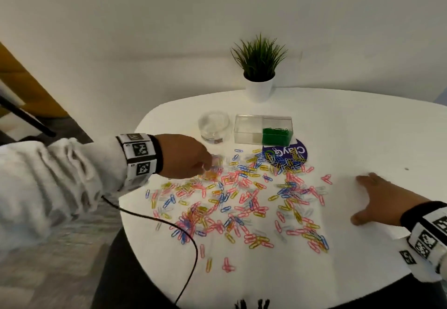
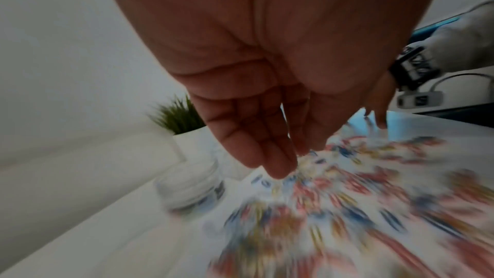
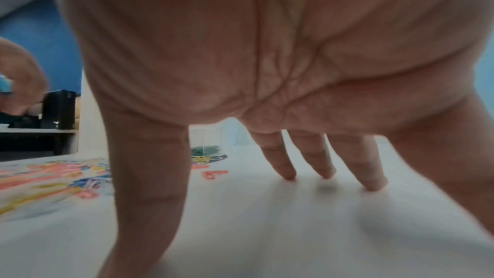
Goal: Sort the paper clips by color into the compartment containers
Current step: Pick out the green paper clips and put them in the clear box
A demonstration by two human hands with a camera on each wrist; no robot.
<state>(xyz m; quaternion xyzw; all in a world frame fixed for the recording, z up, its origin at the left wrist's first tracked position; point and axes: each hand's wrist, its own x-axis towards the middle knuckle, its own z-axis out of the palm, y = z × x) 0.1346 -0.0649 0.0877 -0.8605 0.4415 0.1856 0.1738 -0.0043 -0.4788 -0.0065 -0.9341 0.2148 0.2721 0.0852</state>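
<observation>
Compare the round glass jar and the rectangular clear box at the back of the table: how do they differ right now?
The jar is round and holds no colored clips; the box is rectangular, and its right compartment is full of green clips. The jar stands left, nearer the left hand. Both are clear and upright.

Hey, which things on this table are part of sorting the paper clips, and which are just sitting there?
Part of the job:
- scattered paper clips
- clear compartment box, green clips in its right side
- round clear container
- left hand reaching to the pile
- right hand flat on the table

Lying about:
- potted plant
- purple round sticker
- black cable
</observation>
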